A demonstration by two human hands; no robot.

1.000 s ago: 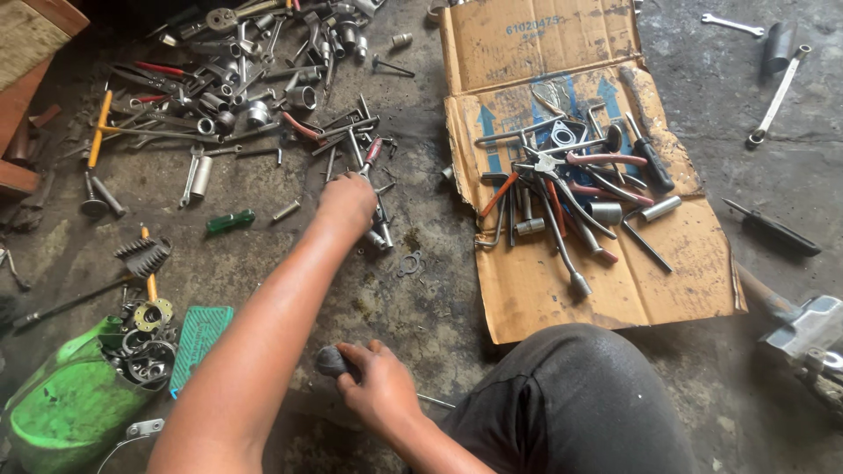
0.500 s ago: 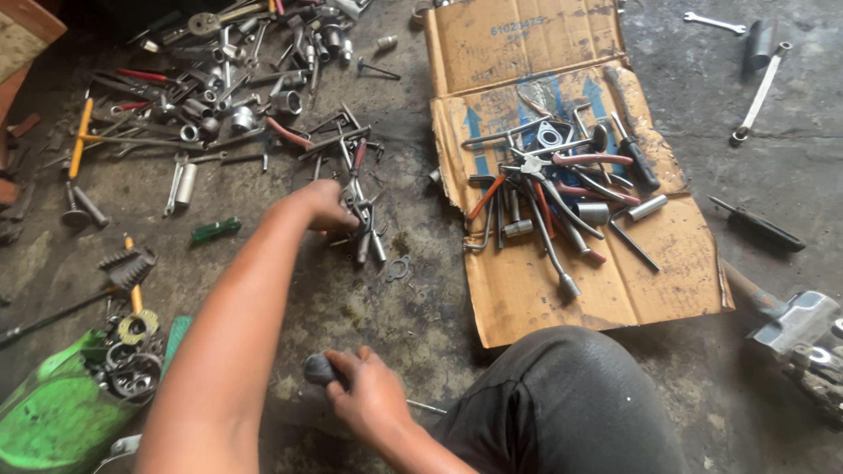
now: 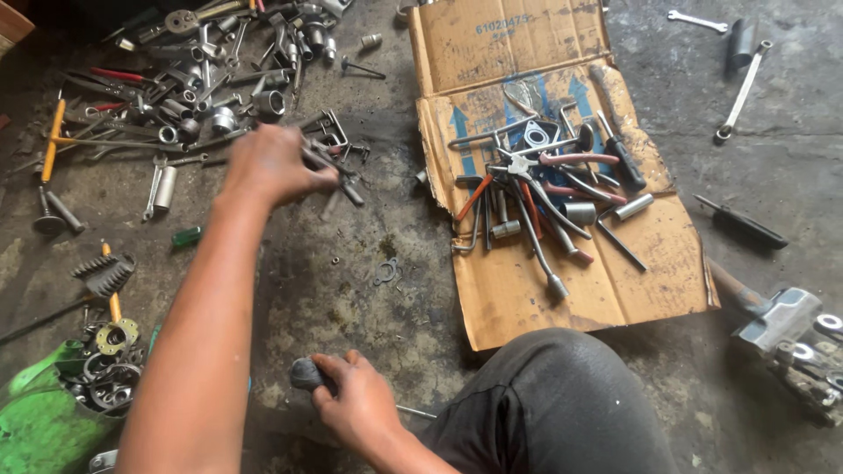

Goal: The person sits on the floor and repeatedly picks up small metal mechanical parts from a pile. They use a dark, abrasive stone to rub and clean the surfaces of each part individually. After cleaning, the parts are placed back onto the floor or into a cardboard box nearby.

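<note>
**Both hands full on a tool-strewn floor**

Fingers (image 3: pixel 303 171) of the left hand (image 3: pixel 268 162) were curled tight around a small bundle of thin metal tools (image 3: pixel 338 175), whose blurred ends stuck out toward the cardboard side. That hand was raised above the concrete floor (image 3: pixel 351 290), near the lower right edge of the big tool heap (image 3: pixel 202 79) of sockets, wrenches and red-handled pliers. Fingers of the right hand (image 3: pixel 351 404) were wrapped around a dark rounded handle (image 3: pixel 306 375), close to the person's dark-trousered knee (image 3: pixel 562 404); a thin metal shaft (image 3: pixel 413 411) showed on the other side of the hand.

Between the two hands lay a stretch of stained floor with only a small flat gasket (image 3: pixel 386 272) and a few tiny bits on it, the widest open patch within reach. To the right, the torn edge of a flattened cardboard sheet (image 3: pixel 527 298) bounded this patch; on it sat a second cluster of pliers, T-handles and sockets (image 3: pixel 536 189). To the left, a green screwdriver handle (image 3: pixel 184 235), a wire brush (image 3: pixel 105 272) and a green container (image 3: pixel 44 430) with rings and washers by it crowded the near edge.

Further right, past the cardboard, a black-handled tool (image 3: pixel 742 224), a long wrench (image 3: pixel 742 92) and a metal engine part (image 3: pixel 786 329) lay well apart on rough grey concrete.
</note>
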